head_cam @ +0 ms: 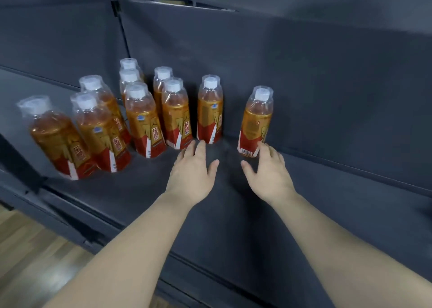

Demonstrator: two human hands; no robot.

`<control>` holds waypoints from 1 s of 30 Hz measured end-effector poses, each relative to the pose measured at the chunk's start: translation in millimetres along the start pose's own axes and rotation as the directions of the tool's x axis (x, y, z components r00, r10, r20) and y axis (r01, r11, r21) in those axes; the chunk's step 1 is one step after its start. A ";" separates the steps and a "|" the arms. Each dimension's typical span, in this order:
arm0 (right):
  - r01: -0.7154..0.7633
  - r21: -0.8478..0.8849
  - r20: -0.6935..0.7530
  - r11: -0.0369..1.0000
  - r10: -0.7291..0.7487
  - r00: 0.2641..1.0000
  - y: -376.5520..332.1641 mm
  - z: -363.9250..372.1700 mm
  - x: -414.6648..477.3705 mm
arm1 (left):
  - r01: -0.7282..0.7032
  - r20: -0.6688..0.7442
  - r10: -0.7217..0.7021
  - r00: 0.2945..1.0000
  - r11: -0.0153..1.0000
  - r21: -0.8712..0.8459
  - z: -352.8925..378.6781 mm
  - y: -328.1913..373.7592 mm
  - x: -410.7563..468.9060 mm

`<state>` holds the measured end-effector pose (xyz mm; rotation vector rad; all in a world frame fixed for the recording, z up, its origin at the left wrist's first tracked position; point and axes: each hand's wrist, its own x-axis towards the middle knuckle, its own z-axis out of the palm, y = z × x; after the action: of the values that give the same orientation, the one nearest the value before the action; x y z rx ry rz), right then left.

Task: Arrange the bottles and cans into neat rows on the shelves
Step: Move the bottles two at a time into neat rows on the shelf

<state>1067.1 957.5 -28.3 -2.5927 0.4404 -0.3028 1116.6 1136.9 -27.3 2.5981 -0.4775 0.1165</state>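
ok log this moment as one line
stage: arranging | left hand: open, near grouped bottles | right hand: open, at base of lone bottle | held: nothing | all upright on shelf

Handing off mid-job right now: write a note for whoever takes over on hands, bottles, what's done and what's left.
Left hand open, empty, fingers near the base of the single bottle.
Right hand open, fingers at the base of the lone right bottle, which stands apart.
Done: grouped bottles stand upright in short rows on the shelf, left and centre.
Left: probably slide the lone right bottle in and even the rows.
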 end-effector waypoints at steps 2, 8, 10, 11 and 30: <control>-0.058 0.076 -0.040 0.995 0.061 0.997 5.8 -0.9 10.8 | 0.014 0.015 -0.014 1.000 1.000 -0.017 2.2 5.7 13.7; -0.137 0.208 -0.072 0.968 0.155 0.985 13.9 -4.6 41.7 | 0.129 0.015 -0.129 0.992 0.968 -0.217 6.3 15.9 51.1; -0.150 0.243 -0.073 0.958 0.172 0.982 15.2 -4.6 48.7 | 0.156 0.001 -0.162 0.987 0.948 -0.276 8.8 17.8 58.9; -0.156 0.259 -0.074 0.953 0.181 0.981 15.4 -4.3 52.2 | 0.166 -0.008 -0.176 0.984 0.941 -0.295 9.8 18.3 62.8; -0.216 0.468 -0.179 0.857 0.332 0.926 -8.3 19.3 83.6 | 0.219 -0.022 -0.281 0.960 0.794 -0.567 30.1 10.4 139.6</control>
<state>1152.0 942.5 -29.6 -2.0191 0.7351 -0.5672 1243.3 1070.3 -25.5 2.0313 -0.0937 0.0154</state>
